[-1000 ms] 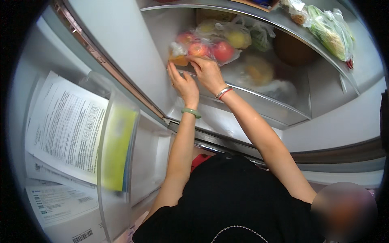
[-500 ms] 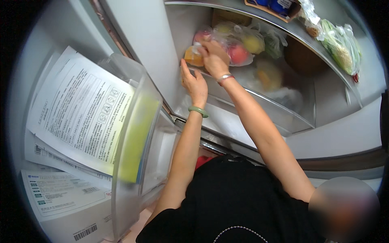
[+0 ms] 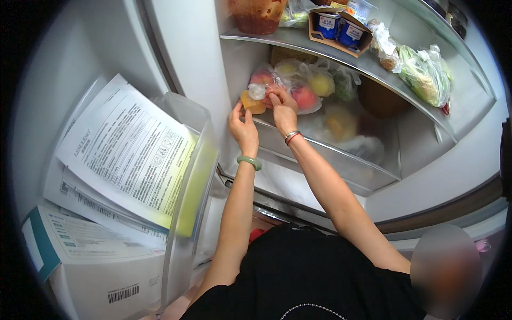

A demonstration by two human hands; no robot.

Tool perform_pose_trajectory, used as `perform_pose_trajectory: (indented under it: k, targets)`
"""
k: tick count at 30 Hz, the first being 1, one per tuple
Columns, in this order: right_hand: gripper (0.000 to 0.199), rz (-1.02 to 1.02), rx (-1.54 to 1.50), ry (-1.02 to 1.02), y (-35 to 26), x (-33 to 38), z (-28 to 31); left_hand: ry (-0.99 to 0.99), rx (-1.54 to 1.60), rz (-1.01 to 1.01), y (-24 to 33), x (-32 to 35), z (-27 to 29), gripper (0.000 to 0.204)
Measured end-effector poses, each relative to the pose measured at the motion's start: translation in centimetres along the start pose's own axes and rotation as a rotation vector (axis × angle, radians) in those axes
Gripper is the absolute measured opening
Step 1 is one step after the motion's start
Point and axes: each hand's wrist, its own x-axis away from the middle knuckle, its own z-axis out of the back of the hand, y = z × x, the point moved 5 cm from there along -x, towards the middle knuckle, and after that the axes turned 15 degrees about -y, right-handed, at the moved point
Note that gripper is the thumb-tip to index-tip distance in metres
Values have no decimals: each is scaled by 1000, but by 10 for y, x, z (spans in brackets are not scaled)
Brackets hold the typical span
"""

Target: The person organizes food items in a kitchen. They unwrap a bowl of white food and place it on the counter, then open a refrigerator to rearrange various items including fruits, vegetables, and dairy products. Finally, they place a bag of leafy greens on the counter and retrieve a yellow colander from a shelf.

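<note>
In the fridge drawer, a yellow-orange item [image 3: 253,103] of unclear kind lies at the left end. My left hand [image 3: 244,132], a green bangle at its wrist, has its thumb and fingertips closed on the lower edge of that item. My right hand [image 3: 285,110] reaches in beside it, fingers pinched at a clear plastic bag [image 3: 257,92]; the exact grip is partly hidden. Reddish round fruit [image 3: 304,97] and a yellow fruit [image 3: 321,85] sit in thin clear bags just beyond my right hand.
The drawer's clear front [image 3: 330,154] runs below my hands. On the shelf above stand blue cups in a carton [image 3: 338,32], bagged leafy vegetables [image 3: 424,74] and a tub of reddish food [image 3: 258,16]. Left, the open door's clear bin [image 3: 178,250] holds papers [image 3: 128,149] and a white box [image 3: 114,282].
The view has shifted, bringing more of the upper shelf into sight. My left hand's outstretched fingers have closed at the yellow-orange item. My right hand, blurred before, is now steadier at the bag.
</note>
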Motion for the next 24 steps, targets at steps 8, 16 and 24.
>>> perform_pose_trajectory:
  k: [8, 16, 24]
  targets:
    - [28, 160, 353, -166, -14, 9, -26, -72, 301, -6, 8, 1, 7, 40]
    - [43, 42, 262, -193, -5, 1, -24, -80, 428, -83, 12, 9, 6, 53]
    - [55, 258, 945, -281, 1, 20, -32, -138, -341, -291, 12, 6, -5, 41]
